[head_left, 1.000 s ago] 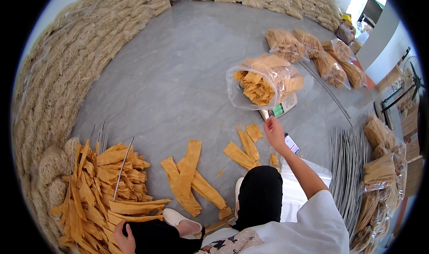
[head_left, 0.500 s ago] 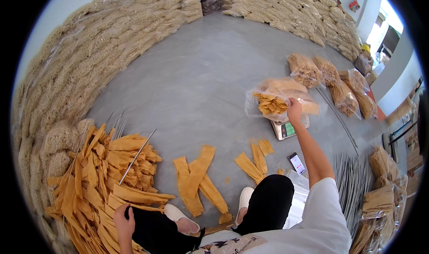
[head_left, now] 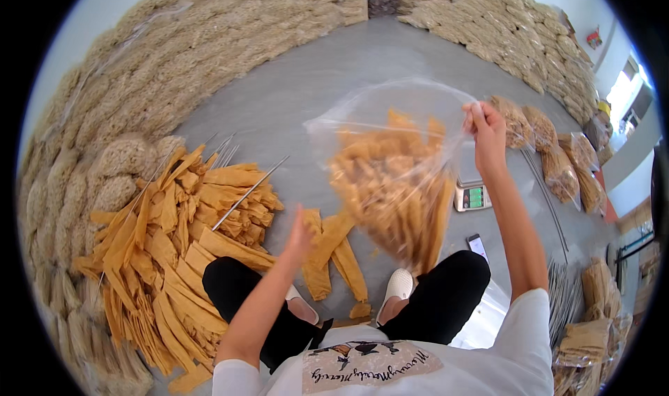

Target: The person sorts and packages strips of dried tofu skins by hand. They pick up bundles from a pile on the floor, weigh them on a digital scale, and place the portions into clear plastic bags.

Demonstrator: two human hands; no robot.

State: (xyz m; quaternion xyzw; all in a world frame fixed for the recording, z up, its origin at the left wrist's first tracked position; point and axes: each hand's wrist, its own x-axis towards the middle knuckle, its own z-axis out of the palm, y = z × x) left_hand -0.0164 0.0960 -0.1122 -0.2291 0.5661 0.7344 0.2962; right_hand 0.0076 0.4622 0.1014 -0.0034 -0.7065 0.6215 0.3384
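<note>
The right hand (head_left: 486,119) pinches a clear bag (head_left: 418,96) of yellow strips (head_left: 390,180); the left hand (head_left: 299,234) is too blurred to tell

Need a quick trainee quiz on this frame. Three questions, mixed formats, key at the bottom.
1. Short answer: what is the right hand gripping?
2. True or false: the left hand is gripping a metal rod.
3. Multiple choice: where does the large loose pile of yellow strips lie?
a) on the person's left
b) on the person's right
c) directly behind the raised bag

Key
1. The upper edge of a clear plastic bag with more strips inside.
2. False; the left hand is blurred, but nothing shows in its grip.
3. a
</note>
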